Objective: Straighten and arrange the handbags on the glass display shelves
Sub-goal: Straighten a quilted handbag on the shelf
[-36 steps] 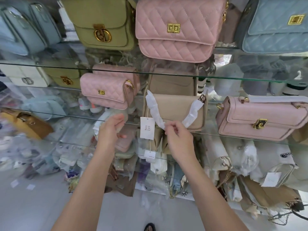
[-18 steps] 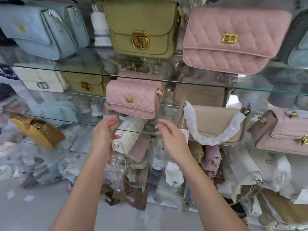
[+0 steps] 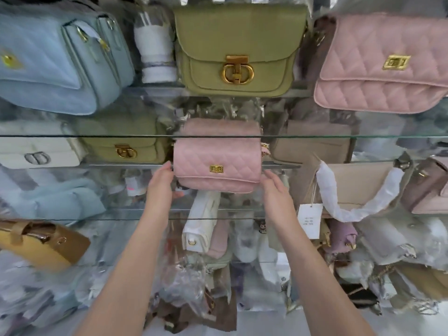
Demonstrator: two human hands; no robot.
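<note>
A small pink quilted handbag [image 3: 218, 166] with a gold clasp stands on the middle glass shelf [image 3: 97, 218], facing me. My left hand [image 3: 162, 181] grips its left side, fingers against the edge and thumb underneath. On the bag's lower right corner rests my right hand [image 3: 276, 190], fingers pressed to that side. To the right stands a beige handbag [image 3: 358, 180] with a white-wrapped handle and a hanging price tag [image 3: 309, 220]. An olive handbag [image 3: 238, 49] and a large pink quilted handbag [image 3: 383, 64] sit on the upper shelf.
A blue bag [image 3: 55, 61] fills the upper left. A white bag [image 3: 38, 151] and a small olive bag [image 3: 123, 144] stand left of the pink one, a mauve bag [image 3: 429, 187] at far right. A mustard bag [image 3: 43, 246] and several plastic-wrapped bags crowd the lower shelves.
My right hand let go of the beige bag's wrapped handle. Both hands moved left and up to the small pink quilted bag and closed on its sides. The view shifted left.
</note>
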